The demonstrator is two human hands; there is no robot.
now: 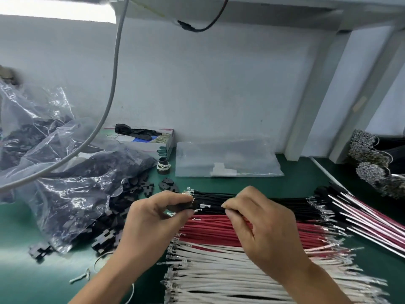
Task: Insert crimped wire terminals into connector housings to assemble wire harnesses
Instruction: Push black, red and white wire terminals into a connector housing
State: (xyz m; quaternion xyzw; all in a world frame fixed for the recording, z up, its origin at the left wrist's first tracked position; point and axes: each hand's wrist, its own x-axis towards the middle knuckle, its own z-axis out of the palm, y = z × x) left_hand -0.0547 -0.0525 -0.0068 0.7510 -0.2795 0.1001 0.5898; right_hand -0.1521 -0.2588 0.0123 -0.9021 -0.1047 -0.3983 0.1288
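Observation:
My left hand [153, 218] pinches a small black connector housing [185, 206] between thumb and fingers. My right hand [258, 222] pinches a black wire [215, 207] whose silver crimped terminal [200, 206] sits right at the housing's edge. Below the hands lie three flat rows of cut wires on the green mat: black wires [274, 201], red wires [210, 227] and white wires [219, 273], all with metal terminals at their ends. Loose black housings [107, 235] are scattered to the left.
A crumpled clear plastic bag [65, 183] of black housings fills the left. A glove box [151, 139] and a flat clear bag [228, 159] stand against the back wall. Finished red-and-black harnesses [368, 213] lie at right, terminal reels [368, 156] behind them. A grey cable [109, 95] hangs down.

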